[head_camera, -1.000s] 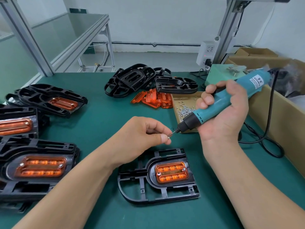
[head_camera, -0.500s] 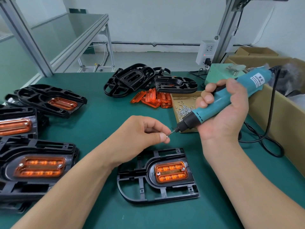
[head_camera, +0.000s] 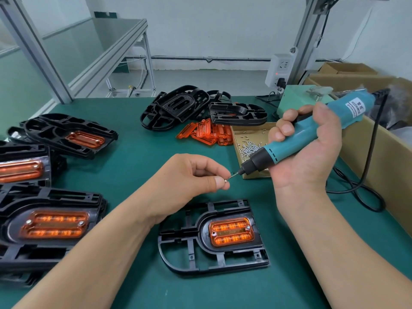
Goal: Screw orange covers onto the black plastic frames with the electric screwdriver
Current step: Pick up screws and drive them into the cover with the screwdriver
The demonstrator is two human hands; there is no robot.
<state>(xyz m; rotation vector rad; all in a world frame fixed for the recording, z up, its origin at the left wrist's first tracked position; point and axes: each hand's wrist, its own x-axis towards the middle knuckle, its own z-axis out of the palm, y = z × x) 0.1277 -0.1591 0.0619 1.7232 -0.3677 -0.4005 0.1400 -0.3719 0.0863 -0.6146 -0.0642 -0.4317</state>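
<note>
1. The left hand pinched a small screw between thumb and forefinger, above the counter.
2. The right hand was closed round the screwdriver, which was held in the air and tilted, with its bit pointing down to the left. The tip of the bit was just beside the screw; I could not tell if they touched.
3. The frame lay flat on the counter, below both hands. The cover sat in its rounded recess. A screw head showed at the right end of the cover, and at the left end I saw only a hole.
4. A shallow cardboard tray stood behind the nose of the screwdriver. It held many small loose screws, most of them heaped in its middle part. The right hand and the tool hid the right side of the tray.
5. Loose covers lay in a pile on the counter, touching the left wall of the tray.
6. Bare frames were heaped behind this pile.
7. At the left, finished frames with covers fitted lay in stacks.
8. A big cardboard box stood along the right edge. Its content was blurred, so I could not tell it.
9. A black cable ran from the rear of the screwdriver down beside the box and looped on the counter.
</note>
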